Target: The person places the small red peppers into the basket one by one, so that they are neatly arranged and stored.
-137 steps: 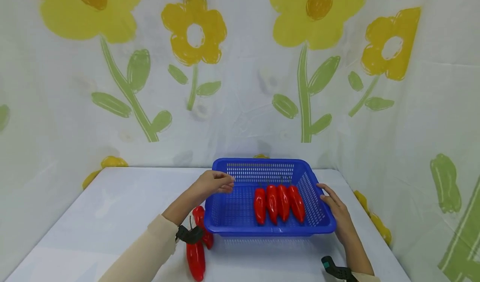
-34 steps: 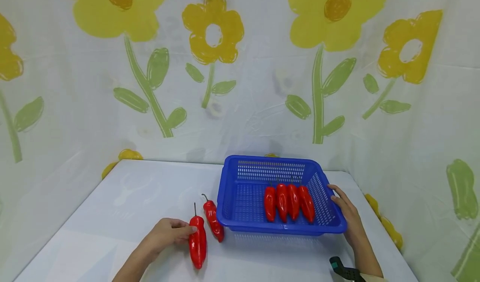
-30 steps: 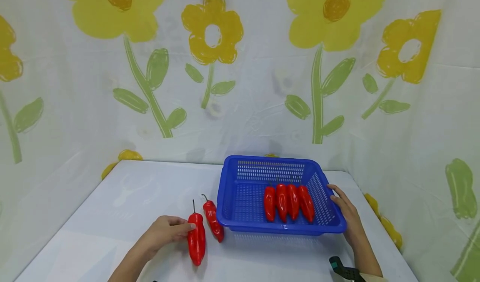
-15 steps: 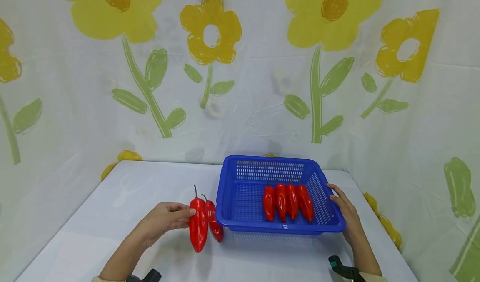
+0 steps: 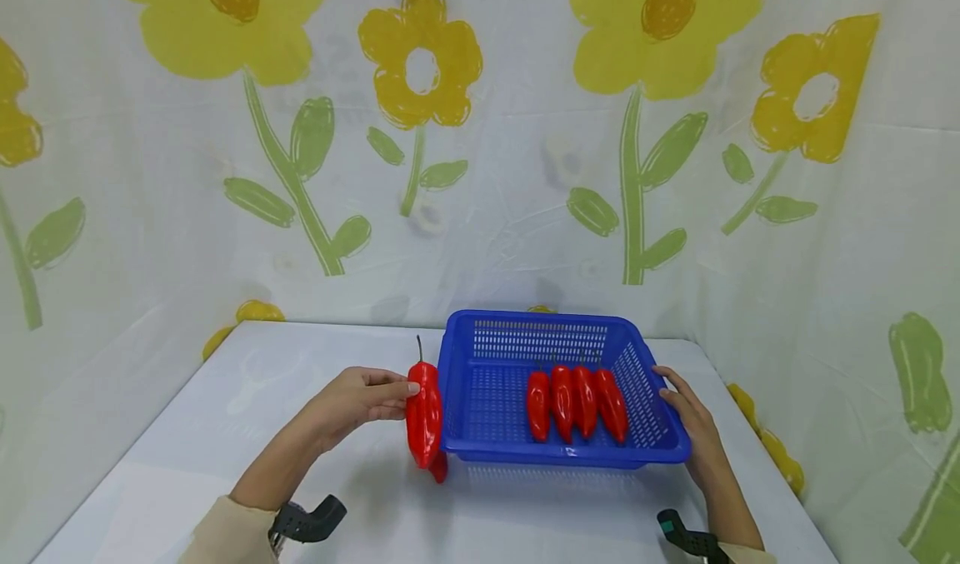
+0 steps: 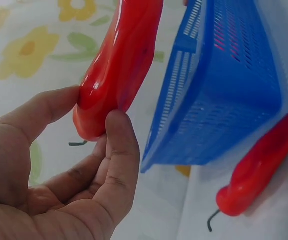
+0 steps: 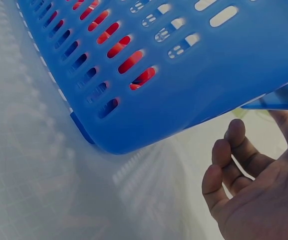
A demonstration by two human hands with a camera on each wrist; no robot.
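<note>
My left hand [image 5: 360, 401] pinches a red chili pepper [image 5: 424, 418] near its stem end, between thumb and fingertips. The pepper hangs tip down, just left of the blue plastic basket [image 5: 558, 456], above the table. Behind it, mostly covered in the head view, lies a second red pepper [image 6: 258, 170], whole in the left wrist view with its dark bent stem. Several red peppers [image 5: 564, 406] lie side by side inside the basket, towards its right half. My right hand [image 5: 697, 431] holds the basket's right rim, its lower fingers loosely curled beneath in the right wrist view.
A white table [image 5: 225, 431] carries everything. Around it hangs a white curtain [image 5: 510, 164] printed with yellow flowers, close behind the basket. The basket's left half shows its bare perforated floor. Dark wrist straps [image 5: 307, 521] sit on both wrists.
Earlier my left hand was over the basket, then it took a pepper off the table. It has since lifted that pepper up and right towards the basket. My right hand stays at the rim.
</note>
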